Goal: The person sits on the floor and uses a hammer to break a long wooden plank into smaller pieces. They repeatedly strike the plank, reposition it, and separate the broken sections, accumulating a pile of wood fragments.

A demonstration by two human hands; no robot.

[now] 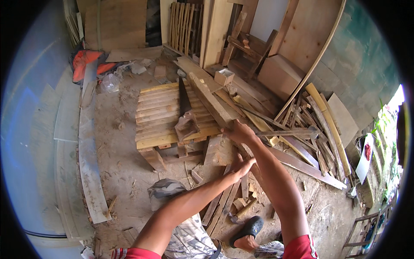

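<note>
A long, rough wooden beam (211, 101) lies slantwise over the right part of a low slatted wooden table (151, 113). My right hand (239, 131) is closed around the beam just past the table's near right corner. Closer to me, my left hand (243, 167) rests against the near part of the beam with its thumb raised and fingers stretched out. The beam's near end is partly hidden by my right forearm. On the slats, left of the beam, lies a handsaw (185, 105) with a wooden handle toward me and its dark blade pointing away.
Scrap wood and bamboo (321, 129) are piled on the right. Offcuts and a hammer (243, 210) lie by my sandalled foot (250, 228). A long board (92, 172) runs along the left wall. Behind the table stand a small box (224, 77) and a wooden chair (250, 47).
</note>
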